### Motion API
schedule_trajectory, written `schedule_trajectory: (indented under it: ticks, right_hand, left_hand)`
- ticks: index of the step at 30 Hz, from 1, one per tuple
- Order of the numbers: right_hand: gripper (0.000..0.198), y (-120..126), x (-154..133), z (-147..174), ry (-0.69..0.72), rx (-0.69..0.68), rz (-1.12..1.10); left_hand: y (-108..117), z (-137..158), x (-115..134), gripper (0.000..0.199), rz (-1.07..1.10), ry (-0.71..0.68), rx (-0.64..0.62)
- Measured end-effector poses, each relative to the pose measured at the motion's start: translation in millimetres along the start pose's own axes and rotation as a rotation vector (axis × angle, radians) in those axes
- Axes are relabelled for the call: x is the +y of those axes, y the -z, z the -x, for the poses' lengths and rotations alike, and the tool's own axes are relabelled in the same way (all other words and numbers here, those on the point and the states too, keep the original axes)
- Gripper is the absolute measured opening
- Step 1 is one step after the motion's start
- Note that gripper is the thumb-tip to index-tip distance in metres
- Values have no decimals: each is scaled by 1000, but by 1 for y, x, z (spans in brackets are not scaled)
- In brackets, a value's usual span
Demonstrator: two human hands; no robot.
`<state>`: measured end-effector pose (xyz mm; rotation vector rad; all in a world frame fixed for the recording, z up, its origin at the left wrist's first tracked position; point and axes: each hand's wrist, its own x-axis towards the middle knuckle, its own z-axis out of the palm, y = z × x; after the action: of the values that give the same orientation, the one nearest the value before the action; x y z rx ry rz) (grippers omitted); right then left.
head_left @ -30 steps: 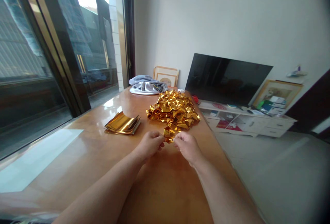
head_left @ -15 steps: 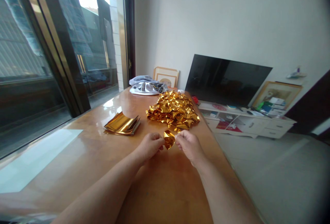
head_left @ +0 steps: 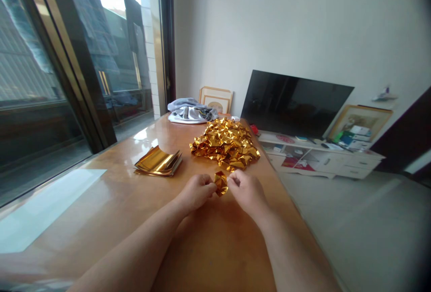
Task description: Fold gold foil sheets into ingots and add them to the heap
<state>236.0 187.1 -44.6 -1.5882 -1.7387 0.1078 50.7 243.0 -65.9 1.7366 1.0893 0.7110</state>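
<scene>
A small crumpled piece of gold foil (head_left: 221, 182) sits between my two hands over the wooden table (head_left: 111, 202). My left hand (head_left: 196, 191) pinches its left side and my right hand (head_left: 247, 192) pinches its right side. Just beyond my hands lies a heap of folded gold foil pieces (head_left: 225, 143). A stack of flat gold foil sheets (head_left: 157, 162) rests to the left of the heap.
A bundle of grey cloth (head_left: 191, 111) lies at the table's far end, with a framed picture (head_left: 216, 98) leaning behind it. Right of the table stand a dark TV (head_left: 296, 102) and a low white cabinet (head_left: 323, 159). A glass sliding door (head_left: 67, 58) runs along the left.
The foil piece has been squeezed from a looser strip near the heap into a tighter wad, and both hands have drawn slightly closer together around it.
</scene>
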Motion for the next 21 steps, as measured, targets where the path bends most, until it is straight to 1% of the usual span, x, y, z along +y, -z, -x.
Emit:
schedule_trajectory:
  ticks: [5, 10, 16, 21]
  right_hand:
    - [14, 0, -2, 0, 69, 13, 180]
    - [14, -6, 1, -1, 85, 40, 243]
    - [14, -7, 2, -1, 53, 47, 177]
    - [19, -5, 4, -1, -1, 29, -46]
  left_hand:
    - [0, 1, 3, 16, -50, 0, -1]
    - [0, 1, 3, 16, -78, -27, 3]
    - [-1, 3, 7, 14, -24, 8, 1]
    - [1, 2, 7, 15, 108, 38, 2]
